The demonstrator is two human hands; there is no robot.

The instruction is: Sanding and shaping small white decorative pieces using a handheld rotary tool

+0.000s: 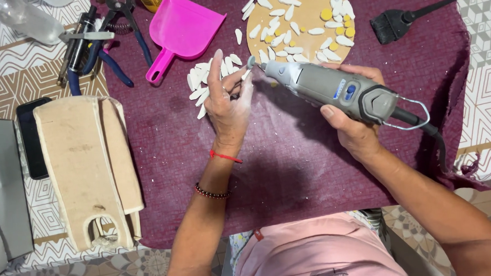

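My right hand (352, 124) grips a grey rotary tool (332, 88) with a black cord, its tip pointing left. The tip sits against a small white petal-shaped piece (246, 74) pinched in the fingers of my left hand (227, 102), which is dusted with white powder. Just behind my left hand lies a heap of similar white pieces (203, 78) on the maroon cloth (292, 169).
A round wooden disc (306, 11) holds more white pieces and small yellow dots. A pink dustpan (181, 29), pliers (98, 50), a black brush (402, 20), a plastic bottle (23, 18), a beige wooden block (87, 168) and a dark phone (30, 138) lie around.
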